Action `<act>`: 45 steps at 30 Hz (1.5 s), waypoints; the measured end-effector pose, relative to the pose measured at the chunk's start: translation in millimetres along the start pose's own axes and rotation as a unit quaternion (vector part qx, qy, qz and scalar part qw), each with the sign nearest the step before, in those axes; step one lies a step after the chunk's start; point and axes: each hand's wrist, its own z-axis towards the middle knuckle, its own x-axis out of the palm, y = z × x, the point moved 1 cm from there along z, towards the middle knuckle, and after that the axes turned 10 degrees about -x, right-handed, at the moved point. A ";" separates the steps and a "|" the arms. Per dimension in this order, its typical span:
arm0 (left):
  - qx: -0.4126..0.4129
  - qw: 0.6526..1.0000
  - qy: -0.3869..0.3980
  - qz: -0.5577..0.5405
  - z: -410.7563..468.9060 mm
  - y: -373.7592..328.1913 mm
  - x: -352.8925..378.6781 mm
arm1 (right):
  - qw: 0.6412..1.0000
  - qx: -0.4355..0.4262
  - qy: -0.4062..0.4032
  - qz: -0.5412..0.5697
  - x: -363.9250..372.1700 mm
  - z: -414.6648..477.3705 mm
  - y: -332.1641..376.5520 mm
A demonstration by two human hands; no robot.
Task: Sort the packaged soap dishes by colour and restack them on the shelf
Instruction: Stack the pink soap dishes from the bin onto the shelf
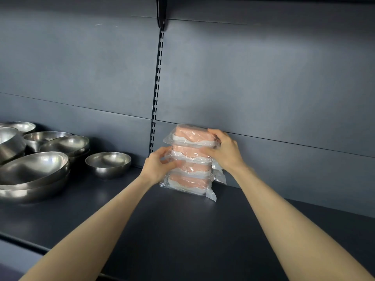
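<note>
At frame centre, the stack of pink packaged soap dishes [190, 163] on the shelf [182, 230] is gripped at its sides by the left hand [156, 167] and right hand [223, 149], and could be toppled if the slippery wrapped top pack [192, 134] is nudged sideways

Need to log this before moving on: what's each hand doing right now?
Left hand: grips the left side of the stack of pink soap dishes.
Right hand: grips its upper right side.
</note>
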 end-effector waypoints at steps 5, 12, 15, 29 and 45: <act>0.002 1.000 -0.003 0.011 -1.8 0.4 0.2 | 1.000 -0.011 -0.012 -0.004 2.4 -2.7 0.1; 0.007 0.999 -0.030 0.019 0.1 6.4 8.5 | 1.000 -0.013 -0.016 -0.010 4.2 -1.3 -5.9; 0.012 0.998 -0.042 0.035 1.4 7.8 11.8 | 1.000 -0.011 -0.014 -0.010 5.7 -2.3 -6.0; -0.022 0.993 -0.013 0.115 -2.5 -1.6 -0.5 | 0.992 0.009 0.033 -0.125 -2.6 1.7 -0.4; 0.017 0.968 -0.050 0.244 -36.5 -71.0 -47.8 | 0.982 0.033 0.088 -0.164 -39.2 -9.2 62.0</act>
